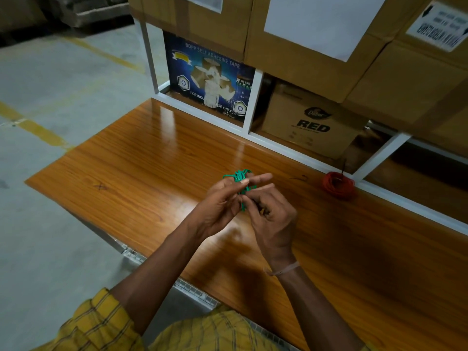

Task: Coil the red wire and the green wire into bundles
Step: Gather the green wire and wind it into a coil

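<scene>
The green wire [239, 176] is a small bundle of loops held above the wooden table [141, 173]. My left hand [222, 203] grips it from the left, with the loops over the fingers and the thumb pressed on top. My right hand [272, 214] pinches the lower part of the same bundle from the right. Much of the green wire is hidden between my fingers. The red wire [338, 184] lies coiled in a round bundle on the table at the right, close to the white shelf frame, apart from both hands.
A white shelf frame [253, 102] runs along the table's far edge, holding a blue tape box [210, 79] and a brown carton [311, 122]. Large cartons [316, 46] are stacked above. The concrete floor [50, 97] lies to the left past the table edge.
</scene>
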A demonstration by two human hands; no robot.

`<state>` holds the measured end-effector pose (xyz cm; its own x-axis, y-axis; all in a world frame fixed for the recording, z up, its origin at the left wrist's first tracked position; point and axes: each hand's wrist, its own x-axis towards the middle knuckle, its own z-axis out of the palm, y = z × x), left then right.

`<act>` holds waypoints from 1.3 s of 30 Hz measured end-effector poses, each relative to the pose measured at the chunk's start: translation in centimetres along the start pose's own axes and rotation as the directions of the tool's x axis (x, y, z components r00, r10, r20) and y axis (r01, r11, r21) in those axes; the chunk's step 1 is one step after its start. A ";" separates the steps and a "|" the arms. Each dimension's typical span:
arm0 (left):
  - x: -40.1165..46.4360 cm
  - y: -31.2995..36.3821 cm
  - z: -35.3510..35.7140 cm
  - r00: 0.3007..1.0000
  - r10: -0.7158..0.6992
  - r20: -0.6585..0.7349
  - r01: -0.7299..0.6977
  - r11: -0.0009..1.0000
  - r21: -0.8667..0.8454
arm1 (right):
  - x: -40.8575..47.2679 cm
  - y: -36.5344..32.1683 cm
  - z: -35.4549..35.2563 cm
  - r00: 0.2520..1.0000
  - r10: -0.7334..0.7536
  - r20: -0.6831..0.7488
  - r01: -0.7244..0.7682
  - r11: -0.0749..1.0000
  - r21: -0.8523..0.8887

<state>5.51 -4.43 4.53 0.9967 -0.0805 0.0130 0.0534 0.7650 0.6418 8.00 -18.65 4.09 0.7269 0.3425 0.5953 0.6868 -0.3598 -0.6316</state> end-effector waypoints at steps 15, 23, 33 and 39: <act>-0.8 2.3 -3.3 0.980 -0.187 0.072 0.171 0.968 0.183 | 1.7 0.2 -6.9 0.983 0.180 0.043 -0.183 0.978 0.098; 0.1 2.3 -2.9 0.871 -0.446 0.205 0.378 0.876 0.301 | 2.9 1.6 -7.4 0.717 0.167 0.676 -0.429 0.871 0.240; 2.5 2.0 -1.3 0.901 -0.421 -0.101 0.424 0.812 0.401 | 2.4 3.9 -4.5 0.837 0.296 0.461 -0.423 0.884 0.200; 5.2 0.6 -1.8 0.907 -0.203 -0.369 0.365 0.816 0.449 | 3.4 5.9 -3.2 0.819 0.411 0.400 -0.516 0.833 0.201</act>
<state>10.86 -3.28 3.58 0.9159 0.0079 -0.4013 0.3796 0.3078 0.8724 14.54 -22.38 4.01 0.8770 0.4795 0.0295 0.1963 -0.3017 -0.9330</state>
